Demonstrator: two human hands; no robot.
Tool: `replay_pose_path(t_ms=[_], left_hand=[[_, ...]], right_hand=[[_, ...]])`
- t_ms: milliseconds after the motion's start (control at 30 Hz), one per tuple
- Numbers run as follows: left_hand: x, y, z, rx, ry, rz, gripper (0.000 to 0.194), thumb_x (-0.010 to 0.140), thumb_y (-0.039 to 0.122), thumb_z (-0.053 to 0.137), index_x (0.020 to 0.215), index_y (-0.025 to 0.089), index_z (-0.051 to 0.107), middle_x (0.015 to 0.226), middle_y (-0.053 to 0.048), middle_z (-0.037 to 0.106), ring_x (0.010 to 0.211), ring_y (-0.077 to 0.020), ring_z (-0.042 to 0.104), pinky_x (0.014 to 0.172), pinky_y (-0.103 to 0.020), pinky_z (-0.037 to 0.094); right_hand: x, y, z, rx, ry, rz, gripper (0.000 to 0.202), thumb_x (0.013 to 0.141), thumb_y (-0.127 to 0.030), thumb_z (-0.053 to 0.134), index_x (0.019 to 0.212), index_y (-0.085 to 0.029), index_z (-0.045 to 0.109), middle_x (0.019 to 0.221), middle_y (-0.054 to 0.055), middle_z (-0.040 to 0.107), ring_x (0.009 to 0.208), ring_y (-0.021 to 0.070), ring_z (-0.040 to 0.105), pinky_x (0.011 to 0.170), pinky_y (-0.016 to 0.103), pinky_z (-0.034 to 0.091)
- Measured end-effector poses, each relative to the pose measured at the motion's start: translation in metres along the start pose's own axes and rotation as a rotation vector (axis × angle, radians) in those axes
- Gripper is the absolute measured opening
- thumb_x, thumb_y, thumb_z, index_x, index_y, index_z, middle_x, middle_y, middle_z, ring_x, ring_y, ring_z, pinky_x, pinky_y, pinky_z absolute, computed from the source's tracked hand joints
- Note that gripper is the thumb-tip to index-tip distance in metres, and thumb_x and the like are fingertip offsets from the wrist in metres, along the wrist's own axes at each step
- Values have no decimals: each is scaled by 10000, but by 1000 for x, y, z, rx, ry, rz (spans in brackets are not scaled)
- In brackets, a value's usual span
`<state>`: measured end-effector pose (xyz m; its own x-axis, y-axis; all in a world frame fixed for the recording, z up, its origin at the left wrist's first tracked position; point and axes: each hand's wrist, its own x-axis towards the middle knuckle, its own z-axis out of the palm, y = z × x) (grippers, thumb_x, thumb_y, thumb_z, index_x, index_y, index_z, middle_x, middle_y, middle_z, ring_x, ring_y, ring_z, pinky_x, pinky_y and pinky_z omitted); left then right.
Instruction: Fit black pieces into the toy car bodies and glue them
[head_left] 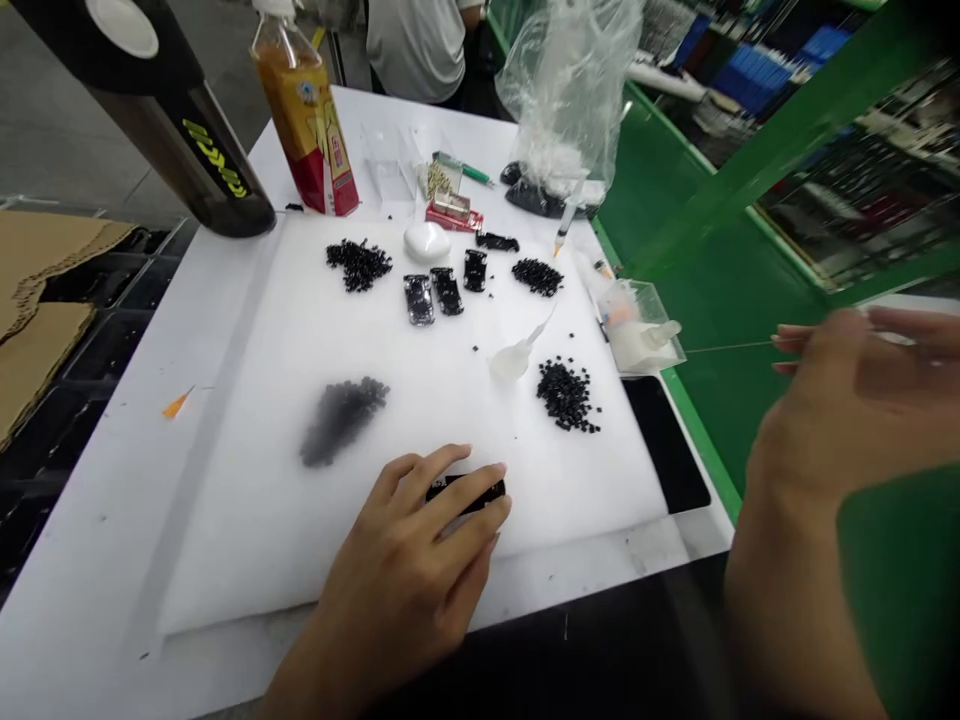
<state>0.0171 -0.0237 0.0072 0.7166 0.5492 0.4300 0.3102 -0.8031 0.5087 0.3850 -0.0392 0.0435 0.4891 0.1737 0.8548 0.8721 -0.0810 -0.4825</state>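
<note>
My left hand (427, 545) rests on the white foam sheet (247, 520), its fingers bent over a small glossy black part (487, 492) and gripping it. Most of that part is hidden under the fingers. My right hand (847, 410) is raised off the table at the right, blurred; whether its fingers hold anything is unclear. A thin thread-like line stretches from near a small clear box (649, 345) toward it. Several similar black car-shaped parts (418, 300) lie mid-sheet, beside a white rounded lump (427, 242).
Piles of tiny black pieces (568, 395) and a white pointed nozzle (511, 360) are on the foam. A drink bottle (307, 120), dark tumbler (172, 130), syringe (568, 218) and plastic bag (570, 90) stand behind. A black phone-like slab (667, 445) lies right. A person (420, 45) is beyond.
</note>
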Motion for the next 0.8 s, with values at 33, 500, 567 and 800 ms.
replay_pose_path(t_ms=[33, 500, 567, 800], left_hand=[[0, 0, 1, 9, 11, 4, 254, 986, 118, 586, 1184, 201, 722, 1360, 3, 681, 1337, -290, 536, 1038, -488, 414], [2, 2, 5, 68, 100, 71, 279, 981, 71, 557, 1180, 172, 725, 1299, -7, 716, 1276, -270, 594, 1027, -459, 402], [1, 3, 5, 84, 97, 68, 277, 980, 73, 556, 1176, 175, 723, 1290, -3, 719, 1269, -269, 600, 1017, -457, 416], [3, 5, 1, 134, 81, 70, 288, 953, 81, 554, 1164, 176, 724, 1319, -28, 711, 1258, -272, 619, 992, -462, 484]], right_hand=[[8, 7, 6, -51, 23, -21, 215, 860, -273, 707, 992, -149, 592, 831, 38, 663, 691, 227, 774, 505, 246, 503], [20, 36, 33, -258, -230, -123, 255, 771, -417, 835, 803, -170, 778, 617, 33, 731, 444, 158, 682, 385, 190, 388], [2, 16, 22, -279, -127, -154, 249, 856, -379, 778, 940, -145, 799, 711, 74, 770, 482, 176, 696, 418, 222, 417], [-97, -76, -12, -43, -285, -272, 222, 941, -186, 711, 1160, -191, 742, 739, -22, 770, 559, 157, 715, 554, 248, 547]])
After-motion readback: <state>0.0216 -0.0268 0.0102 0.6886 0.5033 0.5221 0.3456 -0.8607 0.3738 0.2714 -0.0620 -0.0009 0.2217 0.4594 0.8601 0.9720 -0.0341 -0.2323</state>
